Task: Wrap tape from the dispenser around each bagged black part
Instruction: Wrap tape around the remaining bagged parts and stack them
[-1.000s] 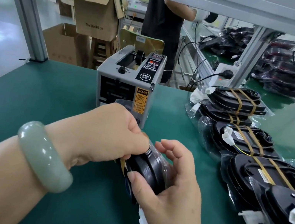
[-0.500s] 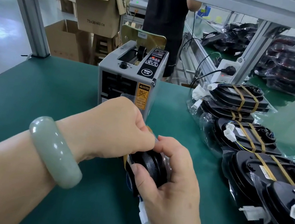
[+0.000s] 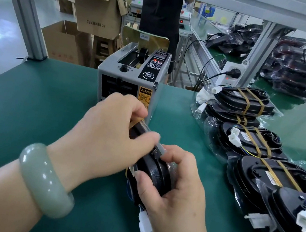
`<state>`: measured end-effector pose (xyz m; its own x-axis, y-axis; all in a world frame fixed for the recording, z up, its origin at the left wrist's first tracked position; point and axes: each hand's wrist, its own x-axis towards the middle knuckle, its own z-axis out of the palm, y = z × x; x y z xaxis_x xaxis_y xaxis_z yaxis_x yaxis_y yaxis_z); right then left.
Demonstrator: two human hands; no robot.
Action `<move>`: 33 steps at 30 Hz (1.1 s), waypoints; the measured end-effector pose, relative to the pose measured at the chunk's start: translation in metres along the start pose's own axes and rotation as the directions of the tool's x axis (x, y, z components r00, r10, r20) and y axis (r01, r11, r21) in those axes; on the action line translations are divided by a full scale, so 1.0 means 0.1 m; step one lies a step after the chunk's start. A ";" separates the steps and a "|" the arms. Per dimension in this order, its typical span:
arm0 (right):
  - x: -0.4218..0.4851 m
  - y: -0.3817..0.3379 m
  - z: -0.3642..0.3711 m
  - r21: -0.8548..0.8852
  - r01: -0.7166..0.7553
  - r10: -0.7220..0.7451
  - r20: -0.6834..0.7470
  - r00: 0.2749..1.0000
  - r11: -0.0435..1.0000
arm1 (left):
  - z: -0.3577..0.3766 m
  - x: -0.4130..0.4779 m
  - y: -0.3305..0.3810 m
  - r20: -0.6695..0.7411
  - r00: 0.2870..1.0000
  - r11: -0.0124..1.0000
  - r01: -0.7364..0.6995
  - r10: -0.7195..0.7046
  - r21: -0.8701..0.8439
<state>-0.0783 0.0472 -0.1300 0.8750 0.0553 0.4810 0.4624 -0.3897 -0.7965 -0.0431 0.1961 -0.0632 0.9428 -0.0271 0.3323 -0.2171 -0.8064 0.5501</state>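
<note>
Both hands grip one bagged black part [image 3: 155, 174], held on edge just in front of the tape dispenser [image 3: 131, 84].
The left hand [image 3: 112, 135], its wrist ringed by a pale green bangle [image 3: 44, 178], reaches in with fingers curled, pinching the part's upper rim where an amber tape strip [image 3: 134, 122] shows; the right hand [image 3: 175, 182] clasps the lower end, thumb on the near face, fingers hooked over the far side; a white connector [image 3: 144, 228] hangs beneath; taped parts [image 3: 251, 106] lie rowed on the green mat [image 3: 39, 101].
</note>
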 end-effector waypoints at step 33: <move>0.29 0.22 -0.40 0.515 -0.284 0.163 0.267 0.950 0.809 | -0.07 0.11 -0.02 0.217 0.961 0.985 -0.171 0.172 -0.024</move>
<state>-0.0485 0.0039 -0.1189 0.9446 0.2347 0.2292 0.1997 0.1428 -0.9694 -0.0338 0.2021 -0.0552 0.9236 -0.2930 0.2474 -0.3809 -0.7753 0.5038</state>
